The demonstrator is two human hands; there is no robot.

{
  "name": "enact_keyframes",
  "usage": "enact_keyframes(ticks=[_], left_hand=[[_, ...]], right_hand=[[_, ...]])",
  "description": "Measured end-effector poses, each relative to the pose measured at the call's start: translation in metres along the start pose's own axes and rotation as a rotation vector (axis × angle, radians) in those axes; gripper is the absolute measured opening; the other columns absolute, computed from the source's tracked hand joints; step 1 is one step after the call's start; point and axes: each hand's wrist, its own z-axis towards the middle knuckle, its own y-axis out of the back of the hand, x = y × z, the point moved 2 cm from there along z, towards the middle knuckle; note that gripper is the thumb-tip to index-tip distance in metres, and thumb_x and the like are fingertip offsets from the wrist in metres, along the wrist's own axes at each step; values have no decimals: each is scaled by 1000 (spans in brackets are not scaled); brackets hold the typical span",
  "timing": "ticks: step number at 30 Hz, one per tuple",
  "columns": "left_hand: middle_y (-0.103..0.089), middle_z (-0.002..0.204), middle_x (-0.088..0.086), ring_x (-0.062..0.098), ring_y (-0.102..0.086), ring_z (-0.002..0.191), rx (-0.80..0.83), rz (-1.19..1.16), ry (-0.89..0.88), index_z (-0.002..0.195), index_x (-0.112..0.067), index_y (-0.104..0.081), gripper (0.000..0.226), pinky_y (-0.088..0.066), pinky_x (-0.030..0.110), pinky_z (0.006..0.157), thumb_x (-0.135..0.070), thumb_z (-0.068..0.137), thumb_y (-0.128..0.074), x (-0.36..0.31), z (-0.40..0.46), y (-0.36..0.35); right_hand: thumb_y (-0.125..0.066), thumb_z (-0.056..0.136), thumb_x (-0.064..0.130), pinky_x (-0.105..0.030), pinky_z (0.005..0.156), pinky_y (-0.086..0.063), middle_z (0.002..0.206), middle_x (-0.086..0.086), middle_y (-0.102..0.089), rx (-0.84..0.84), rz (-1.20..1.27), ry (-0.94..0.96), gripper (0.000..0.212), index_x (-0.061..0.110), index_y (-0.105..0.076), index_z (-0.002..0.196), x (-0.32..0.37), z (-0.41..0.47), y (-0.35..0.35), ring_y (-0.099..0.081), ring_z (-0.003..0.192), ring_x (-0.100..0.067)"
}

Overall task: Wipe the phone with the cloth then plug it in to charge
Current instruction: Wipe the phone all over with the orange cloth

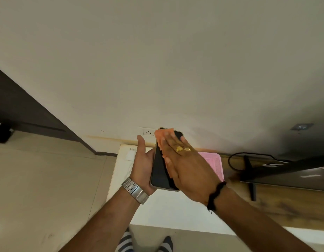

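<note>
Phone [160, 171]: dark screen up, held clear of the surfaces below, cradled in the left hand [143, 166]. That hand is cupped along the phone's left edge and lower end, thumb raised beside it; a metal watch [134, 190] sits on the wrist. The right hand [189, 170] lies flat, fingers extended, pressing an orange cloth [164, 135] onto the screen. The cloth shows past the fingertips at the phone's top and along the hand's left side. Rings are on two fingers; a black band [216, 194] circles the wrist.

Surroundings: pale wall [157, 60] ahead, with a white socket [148, 132] just left of the phone's top. Below, a white tabletop [168, 210] carries a white charger plug [130, 154] near its far left corner. A pink tray [214, 164] lies partly behind the right hand. To the right, a wood-grain surface [275, 206] holds a dark stand [252, 171]. Beige floor tiles [39, 188] at left.

Obscured: the phone's right half lies under hand and cloth. No cable from the plug can be made out. A dark item at the left frame edge is cut off.
</note>
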Motion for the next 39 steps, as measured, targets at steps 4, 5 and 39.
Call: enact_keyframes(ticks=[4, 5, 39], left_hand=[[-65, 137, 25, 40, -68, 118, -28, -28, -44, 136, -14, -66, 110, -56, 55, 97, -98, 72, -34, -1, 0, -3], [-65, 137, 24, 40, -67, 121, -33, -30, -44, 135, -16, -67, 107, -55, 55, 99, -97, 72, -36, 2, -1, -6], [-73, 124, 22, 37, -73, 109, -57, 72, -124, 125, -18, -75, 103, -60, 50, 92, -96, 68, -40, 2, -1, -12]], right_hand=[[-34, 106, 26, -41, 124, -16, 165, -4, -19, -10, 49, 18, 56, 16, -18, 159, 26, -19, -14, -15, 153, -16], [-35, 106, 25, -41, 125, -15, 165, -3, -20, -22, 38, 66, 56, 16, -18, 159, 26, -11, -11, -15, 153, -16], [-65, 79, 3, -36, 121, -10, 163, -8, -29, -26, -6, -87, 88, 13, -26, 157, 23, -21, -10, -27, 150, -22]])
